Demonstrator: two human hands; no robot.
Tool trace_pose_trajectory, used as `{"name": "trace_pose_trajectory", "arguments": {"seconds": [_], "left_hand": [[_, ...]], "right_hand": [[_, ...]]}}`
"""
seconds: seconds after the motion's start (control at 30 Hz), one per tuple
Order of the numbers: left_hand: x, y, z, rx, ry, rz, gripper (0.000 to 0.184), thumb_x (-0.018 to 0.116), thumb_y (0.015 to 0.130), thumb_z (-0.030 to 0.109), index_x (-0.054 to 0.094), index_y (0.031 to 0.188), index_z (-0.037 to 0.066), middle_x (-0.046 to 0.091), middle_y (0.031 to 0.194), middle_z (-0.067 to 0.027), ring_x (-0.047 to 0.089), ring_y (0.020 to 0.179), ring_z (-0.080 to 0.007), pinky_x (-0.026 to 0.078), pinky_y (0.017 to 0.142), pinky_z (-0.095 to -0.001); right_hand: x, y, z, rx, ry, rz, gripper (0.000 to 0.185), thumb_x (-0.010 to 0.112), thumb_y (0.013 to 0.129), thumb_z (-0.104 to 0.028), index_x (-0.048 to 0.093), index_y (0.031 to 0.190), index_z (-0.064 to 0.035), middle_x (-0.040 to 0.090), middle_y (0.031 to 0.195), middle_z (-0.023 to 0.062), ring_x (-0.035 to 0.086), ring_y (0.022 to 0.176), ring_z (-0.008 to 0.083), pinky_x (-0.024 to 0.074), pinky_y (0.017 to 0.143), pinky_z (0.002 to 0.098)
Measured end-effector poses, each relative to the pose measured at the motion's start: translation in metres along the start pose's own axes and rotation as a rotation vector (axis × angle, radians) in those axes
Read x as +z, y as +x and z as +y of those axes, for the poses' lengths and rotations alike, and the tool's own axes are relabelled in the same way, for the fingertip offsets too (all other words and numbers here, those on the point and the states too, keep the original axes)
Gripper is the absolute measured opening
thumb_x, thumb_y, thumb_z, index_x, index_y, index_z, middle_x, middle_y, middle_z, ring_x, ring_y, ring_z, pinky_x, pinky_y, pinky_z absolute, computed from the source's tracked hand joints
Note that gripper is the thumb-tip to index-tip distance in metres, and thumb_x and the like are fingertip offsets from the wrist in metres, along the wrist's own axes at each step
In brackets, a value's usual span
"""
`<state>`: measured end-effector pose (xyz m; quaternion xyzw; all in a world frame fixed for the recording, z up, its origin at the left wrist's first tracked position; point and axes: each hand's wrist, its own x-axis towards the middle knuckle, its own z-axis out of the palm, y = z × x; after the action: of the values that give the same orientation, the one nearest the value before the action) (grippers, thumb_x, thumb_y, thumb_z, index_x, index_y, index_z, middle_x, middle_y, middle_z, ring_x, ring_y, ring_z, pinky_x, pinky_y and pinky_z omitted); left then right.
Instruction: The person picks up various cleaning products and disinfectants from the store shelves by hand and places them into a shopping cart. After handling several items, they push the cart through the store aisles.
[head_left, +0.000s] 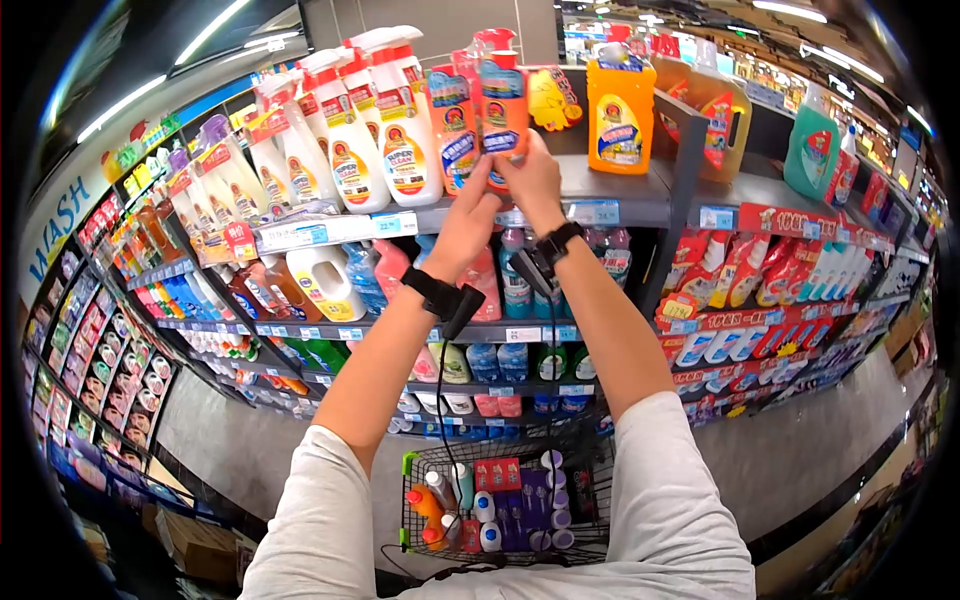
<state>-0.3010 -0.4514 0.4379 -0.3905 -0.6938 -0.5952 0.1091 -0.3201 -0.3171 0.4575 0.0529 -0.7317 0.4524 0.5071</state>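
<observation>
**Both hands up at the shelf, two red bottles between them, goods in the cart below**

Nearest you, below your light grey sleeves, sits a black wire shopping cart with green corners (408, 463). It is well stocked: purple packs with pale round lids (535, 500), orange bottles (425, 503) and red boxes (497, 472) are lying in it, so that much is loaded.

Farther up, past the black wrist straps, your left hand (472, 218) reaches to the lower front of two red plastic bottles with blue-and-orange labels; whether it grips or merely touches, you cannot tell from here. Your right hand (537, 182) is closed around the base of the right red bottle (503, 105). The left red bottle (456, 125) stands upright just beside it, at the edge of the grey upper shelf (640, 197). Neither of the pair is in the cart, and the right one is not released, so your handling of them looks unfinished.

Left of them stand white spray bottles (405, 140); to the right, a large orange jug (620, 115). Farther off, a green bottle (811, 150) stands on the next shelf section.
</observation>
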Motion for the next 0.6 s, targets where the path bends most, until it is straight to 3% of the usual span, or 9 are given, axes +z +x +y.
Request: {"name": "trace_pose_trajectory", "arguments": {"seconds": [0.03,0.07,0.1,0.2,0.23,0.37,0.47,0.53,0.6], "left_hand": [[0.0,-0.001,0.01,0.005,0.027,0.006,0.06,0.043,0.086,0.01,0.028,0.143,0.001,0.04,0.138,-0.0179,0.053,0.11,-0.0201,0.044,0.092,-0.0298],[0.001,-0.004,0.017,0.006,0.052,0.009,0.061,0.044,0.085,0.008,0.029,0.143,0.0,0.046,0.132,-0.0188,0.052,0.111,-0.0207,0.043,0.092,-0.0308],[0.001,-0.007,0.019,0.227,0.082,0.052,0.063,0.053,0.082,0.009,0.032,0.141,0.001,0.052,0.123,-0.0175,0.053,0.11,-0.0218,0.044,0.09,-0.0318],[-0.009,-0.029,0.067,0.33,0.25,0.088,0.066,0.062,0.082,0.014,0.034,0.14,0.004,0.051,0.125,-0.0149,0.053,0.11,-0.0214,0.045,0.089,-0.0332],[-0.01,-0.039,0.074,0.213,0.06,0.059,0.07,0.067,0.081,0.021,0.034,0.141,0.007,0.052,0.125,-0.0121,0.051,0.113,-0.021,0.045,0.088,-0.0347],[-0.009,-0.117,0.105,0.041,-0.269,-0.101,0.052,0.074,0.076,0.014,0.047,0.12,0.004,0.061,0.11,-0.0078,0.059,0.096,-0.0129,0.048,0.085,-0.0325],[-0.013,-0.2,0.083,-0.109,-0.058,-0.46,0.051,0.077,0.072,0.013,0.053,0.117,0.006,0.064,0.101,-0.0067,0.06,0.092,-0.0117,0.048,0.083,-0.0297],[-0.009,-0.264,0.054,-0.25,-0.155,-0.619,0.054,0.078,0.069,0.013,0.054,0.117,0.006,0.065,0.1,-0.0067,0.061,0.092,-0.0133,0.048,0.083,-0.0301],[-0.005,-0.325,0.022,-0.417,-0.254,-0.793,0.058,0.079,0.067,0.013,0.054,0.119,0.006,0.065,0.102,-0.0071,0.062,0.093,-0.0159,0.048,0.084,-0.0303]], "right_hand": [[-0.005,-0.001,-0.008,-0.033,0.051,0.024,0.044,0.074,0.074,-0.026,0.056,0.108,-0.0049,0.068,0.086,0.012,0.067,0.075,0.0245,0.0514,0.063,0.0327],[-0.014,-0.004,-0.022,-0.057,0.152,0.035,0.049,0.075,0.072,-0.022,0.053,0.112,-0.0028,0.068,0.086,0.0147,0.068,0.074,0.0282,0.0523,0.063,0.0369],[-0.022,-0.005,-0.033,-0.094,0.216,0.041,0.051,0.076,0.072,-0.021,0.053,0.113,-0.0024,0.068,0.086,0.0138,0.068,0.072,0.0251,0.0521,0.062,0.0346],[-0.054,-0.024,-0.069,-0.198,0.227,0.022,0.056,0.078,0.071,-0.019,0.051,0.117,-0.0016,0.068,0.085,0.0118,0.068,0.07,0.0189,0.0514,0.06,0.0299],[-0.067,-0.038,-0.08,-0.192,0.191,-0.032,0.058,0.078,0.071,-0.019,0.05,0.118,-0.0017,0.068,0.085,0.0107,0.067,0.07,0.0188,0.0513,0.06,0.0303],[-0.116,-0.143,-0.116,-0.166,-0.032,-0.297,0.059,0.076,0.067,-0.014,0.05,0.119,-0.0033,0.064,0.084,0.0136,0.065,0.072,0.0267,0.0513,0.063,0.0334],[-0.163,-0.236,-0.132,-0.049,-0.24,-0.691,0.05,0.072,0.075,-0.022,0.052,0.117,-0.0041,0.062,0.095,0.0149,0.063,0.083,0.0315,0.0507,0.07,0.0381],[-0.197,-0.299,-0.134,0.024,-0.313,-0.865,0.044,0.067,0.08,-0.026,0.053,0.117,-0.0053,0.063,0.097,0.0128,0.062,0.087,0.0318,0.0497,0.075,0.0395],[-0.238,-0.359,-0.139,0.404,-0.271,-1.066,0.031,0.063,0.084,-0.027,0.061,0.108,-0.0072,0.065,0.096,0.0107,0.062,0.087,0.0306,0.0494,0.075,0.0388]]}}
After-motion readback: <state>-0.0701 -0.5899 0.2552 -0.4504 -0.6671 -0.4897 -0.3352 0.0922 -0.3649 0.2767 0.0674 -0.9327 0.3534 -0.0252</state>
